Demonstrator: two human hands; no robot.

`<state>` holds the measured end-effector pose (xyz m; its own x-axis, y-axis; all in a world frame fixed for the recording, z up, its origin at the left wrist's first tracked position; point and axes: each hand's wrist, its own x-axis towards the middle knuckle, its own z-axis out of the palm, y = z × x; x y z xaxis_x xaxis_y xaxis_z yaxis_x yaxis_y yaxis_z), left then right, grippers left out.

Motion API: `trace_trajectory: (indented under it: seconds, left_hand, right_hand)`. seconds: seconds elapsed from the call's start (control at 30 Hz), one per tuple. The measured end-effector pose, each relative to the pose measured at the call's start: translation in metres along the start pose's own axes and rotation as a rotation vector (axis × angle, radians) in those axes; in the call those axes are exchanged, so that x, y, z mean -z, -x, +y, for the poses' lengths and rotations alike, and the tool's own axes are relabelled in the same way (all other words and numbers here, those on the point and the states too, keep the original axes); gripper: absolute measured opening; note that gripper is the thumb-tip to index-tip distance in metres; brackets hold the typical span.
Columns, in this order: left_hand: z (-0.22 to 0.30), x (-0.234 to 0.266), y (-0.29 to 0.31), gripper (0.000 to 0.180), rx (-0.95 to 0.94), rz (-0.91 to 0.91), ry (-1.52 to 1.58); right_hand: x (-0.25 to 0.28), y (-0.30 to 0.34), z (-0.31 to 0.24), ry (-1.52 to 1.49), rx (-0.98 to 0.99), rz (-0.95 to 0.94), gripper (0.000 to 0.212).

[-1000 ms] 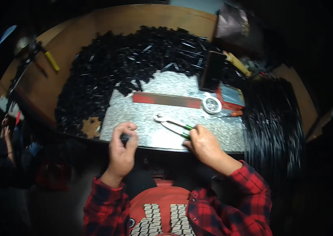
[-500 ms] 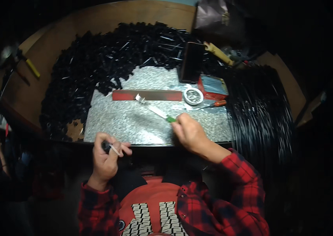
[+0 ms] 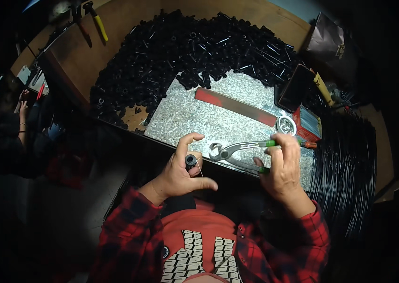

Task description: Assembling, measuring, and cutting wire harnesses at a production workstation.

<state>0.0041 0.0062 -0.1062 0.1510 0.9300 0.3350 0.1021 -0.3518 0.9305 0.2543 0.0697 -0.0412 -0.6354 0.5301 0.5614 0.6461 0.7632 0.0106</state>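
My left hand [image 3: 173,170] is closed around a short black tube [image 3: 190,161], its round hollow end facing up. Beside the tube a thin pale wire [image 3: 201,169] slants past my fingers, while the thumb and index finger stick out. My right hand [image 3: 285,172] grips a pair of end-cutting pincers [image 3: 226,154] by the green-sleeved handles, which are spread. The curved jaws are apart and point left, just short of my left hand and not touching the tube. Beyond both hands lies a speckled grey work surface [image 3: 171,118].
A large heap of black tubes [image 3: 180,47] fills the back. A red-brown bar [image 3: 235,107], a white dish of small metal pieces [image 3: 286,125], a red box [image 3: 305,125] and a phone [image 3: 296,87] stand beyond my right hand. Black rods [image 3: 345,174] lie right. Another person's hand [image 3: 22,104] shows far left.
My view has turned, shifting the table rightward. The pincers have come near my left hand and swung so both handles and open jaws show. My left thumb and index finger have spread.
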Motion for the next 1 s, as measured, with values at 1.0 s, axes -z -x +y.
trace_trajectory:
  seconds: [1.0]
  left_hand:
    - [-0.01,-0.035,-0.003,0.05,-0.063,0.366,-0.086]
  right_hand:
    - [-0.009,0.008,-0.008,0.202,0.096,-0.001,0.012]
